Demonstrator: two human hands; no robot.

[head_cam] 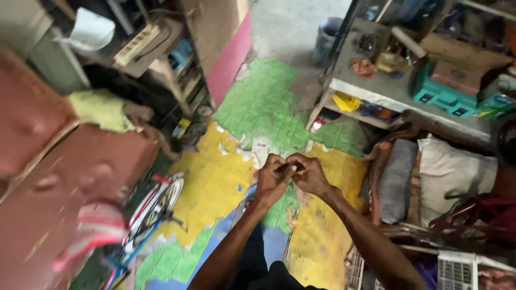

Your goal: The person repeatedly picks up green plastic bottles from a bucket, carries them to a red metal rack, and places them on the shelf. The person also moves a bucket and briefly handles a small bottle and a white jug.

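My left hand (270,180) and my right hand (309,173) meet in front of me at the centre of the head view, above the worn floor. Both are closed around one small dark slender object (286,168) pinched between their fingers; its kind is too small and blurred to tell. My forearms reach up from the bottom edge of the frame.
A painted floor (215,182) in peeling yellow and green lies below. A small bicycle wheel (156,207) stands at the lower left beside reddish panels (70,177). A cluttered workbench (387,88) with a teal case (443,94) sits upper right; cushions (446,172) lie on the right.
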